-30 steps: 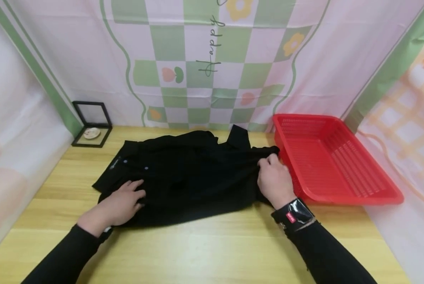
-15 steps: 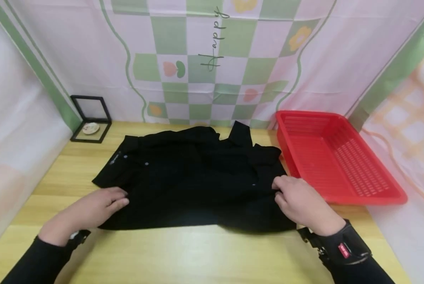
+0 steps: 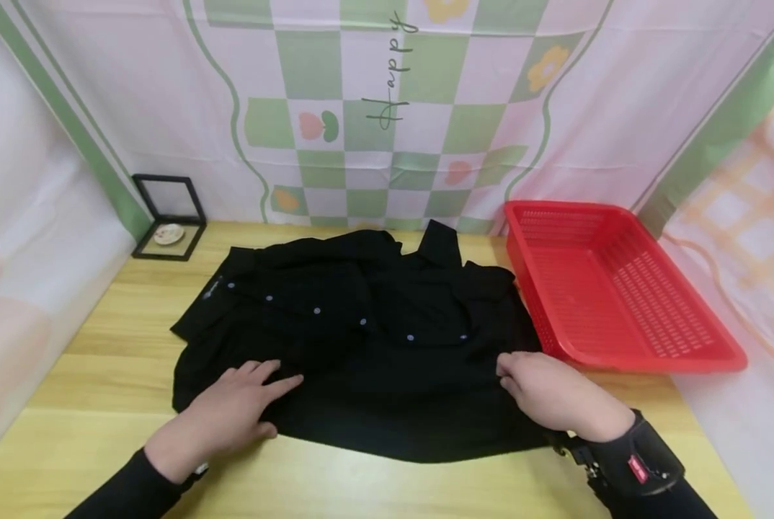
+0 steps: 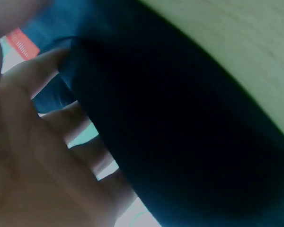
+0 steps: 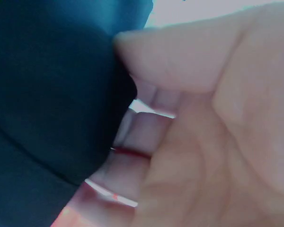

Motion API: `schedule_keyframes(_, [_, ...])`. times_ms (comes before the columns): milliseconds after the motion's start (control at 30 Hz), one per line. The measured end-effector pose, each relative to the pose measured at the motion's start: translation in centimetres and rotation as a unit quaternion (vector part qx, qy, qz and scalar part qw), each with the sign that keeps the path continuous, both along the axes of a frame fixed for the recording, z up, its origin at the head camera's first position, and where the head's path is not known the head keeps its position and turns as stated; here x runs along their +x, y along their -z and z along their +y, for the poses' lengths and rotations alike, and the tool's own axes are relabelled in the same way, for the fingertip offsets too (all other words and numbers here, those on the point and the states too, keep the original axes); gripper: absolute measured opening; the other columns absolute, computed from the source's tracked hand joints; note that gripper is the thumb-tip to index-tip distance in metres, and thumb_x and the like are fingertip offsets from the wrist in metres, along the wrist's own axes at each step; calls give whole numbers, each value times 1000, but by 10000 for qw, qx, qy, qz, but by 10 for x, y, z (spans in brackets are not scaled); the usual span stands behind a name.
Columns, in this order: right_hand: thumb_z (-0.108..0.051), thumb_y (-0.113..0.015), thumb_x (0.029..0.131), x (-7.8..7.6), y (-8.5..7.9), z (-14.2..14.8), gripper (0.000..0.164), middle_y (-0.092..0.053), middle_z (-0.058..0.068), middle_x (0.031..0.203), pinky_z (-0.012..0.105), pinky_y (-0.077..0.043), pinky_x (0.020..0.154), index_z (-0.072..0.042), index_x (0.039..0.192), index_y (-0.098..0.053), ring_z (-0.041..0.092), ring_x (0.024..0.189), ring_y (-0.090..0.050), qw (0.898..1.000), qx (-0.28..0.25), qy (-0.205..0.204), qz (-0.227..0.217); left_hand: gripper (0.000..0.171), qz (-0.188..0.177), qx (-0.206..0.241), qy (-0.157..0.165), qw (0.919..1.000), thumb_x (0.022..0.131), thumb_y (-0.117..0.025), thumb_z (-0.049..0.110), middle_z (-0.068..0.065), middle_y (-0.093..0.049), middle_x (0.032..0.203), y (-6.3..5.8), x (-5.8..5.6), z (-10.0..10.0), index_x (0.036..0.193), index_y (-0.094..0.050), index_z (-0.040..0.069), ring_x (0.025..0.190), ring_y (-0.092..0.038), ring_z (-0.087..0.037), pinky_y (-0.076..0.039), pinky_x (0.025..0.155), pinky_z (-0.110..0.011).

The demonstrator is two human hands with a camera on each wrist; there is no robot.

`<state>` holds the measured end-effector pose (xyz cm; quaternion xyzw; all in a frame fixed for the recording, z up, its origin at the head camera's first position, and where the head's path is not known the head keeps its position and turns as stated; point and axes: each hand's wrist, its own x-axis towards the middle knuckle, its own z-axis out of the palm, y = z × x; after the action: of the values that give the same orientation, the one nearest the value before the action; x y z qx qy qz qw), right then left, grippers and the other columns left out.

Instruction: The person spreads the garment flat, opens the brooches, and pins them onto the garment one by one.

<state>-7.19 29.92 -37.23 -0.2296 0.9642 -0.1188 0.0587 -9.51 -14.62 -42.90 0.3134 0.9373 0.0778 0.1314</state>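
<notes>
A black shirt [image 3: 387, 389] with a row of pale buttons lies spread across the wooden table in the head view, a small label at its left end. Over its near left part, my left hand [image 3: 228, 407] rests with fingers spread on the cloth; the thumb is at the near edge. In the left wrist view the fingers [image 4: 87, 156] lie along the dark cloth, partly hidden by it. My right hand [image 3: 555, 389] pinches the shirt's right edge between thumb and fingers. That thumb [image 5: 180, 56] presses against the cloth in the right wrist view.
A red plastic basket [image 3: 530, 281] stands at the right, close to the shirt's right edge. At the back left is a black frame [image 3: 195, 198] with a small round pale item [image 3: 168, 234] in it. A printed curtain [image 3: 361, 173] hangs behind the table [image 3: 114, 339].
The shirt's near edge has come closer to me and the full button row now shows. My right hand moved rightward and nearer. The left hand lifted off leftward, then came back onto the cloth.
</notes>
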Motion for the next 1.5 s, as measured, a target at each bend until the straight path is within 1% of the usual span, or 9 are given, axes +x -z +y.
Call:
schedule_keyframes(233, [-2,-65,95,2,-2,6,17,-45,-18,72,28,-45,62,-18,100,-60,4,67,-49,9935,-858,-216,720,16,920,527,518,9930,89,-75,12,-11,-60,124,6,-6,1,103,-79,19,108,-57,-29,-47,88,-49])
schedule_keyframes(400, [-12,-68,96,4,-6,8,9,-53,-22,77,27,-46,61,-21,97,-64,-2,66,-50,9897,-869,-325,1091,18,856,1581,819,9803,88,-68,7,-6,-58,133,-7,-7,-15,92,-74,24,119,-54,-27,-45,94,-51])
schedule_keyframes(533, [-22,-73,93,9,-11,13,7,-60,-22,83,27,-47,60,-23,95,-66,-3,65,-51,9929,-696,-290,923,26,754,2469,1106,9597,88,-65,2,7,-64,114,-20,-7,-29,97,-67,26,104,-60,-15,-50,86,-44])
schedule_keyframes(733, [-48,-66,94,12,-11,19,30,-53,-21,70,27,-45,59,-21,105,-62,0,65,-51,9985,-437,-221,-263,21,-537,2811,1172,9510,103,-54,9,21,-42,68,-22,-10,-32,101,-58,29,57,-44,3,-45,55,-22])
schedule_keyframes(900, [-53,-65,93,11,-4,23,32,-52,-21,70,26,-42,58,-22,101,-64,0,62,-48,9968,-401,-418,-555,11,-1424,2169,982,9607,102,-57,38,21,-50,70,-15,-11,-28,104,-62,29,58,-48,3,-47,58,-24])
schedule_keyframes(1033, [-51,-69,91,10,-4,26,31,-62,-18,89,31,-51,67,-22,102,-68,3,76,-57,9941,-347,-694,-755,14,-1710,1728,1119,9635,92,-71,39,20,-54,77,-13,-11,-26,89,-64,28,66,-50,1,-47,64,-24])
schedule_keyframes(1133, [-36,-74,90,10,-6,28,23,-66,-12,100,37,-53,75,-18,104,-70,9,86,-61,9911,-166,-795,-1055,23,-1480,1732,1334,9645,91,-75,26,18,-50,75,-13,-13,-27,76,-57,28,66,-47,-1,-45,63,-23])
schedule_keyframes(1333, [-10,-71,90,12,-17,36,17,-51,-17,79,28,-45,64,-23,93,-60,4,70,-51,9866,-300,-868,-1346,25,-1049,2249,1224,9609,101,-62,20,20,-46,71,-25,-17,-31,77,-57,29,61,-47,1,-45,58,-22])
schedule_keyframes(1500, [-14,-73,92,13,-27,31,20,-51,-15,71,26,-46,57,-22,102,-57,4,58,-50,9962,-742,-322,-332,18,-83,2308,658,9707,100,-61,13,16,-67,99,-35,-23,-35,109,-72,25,90,-63,-5,-54,77,-35])
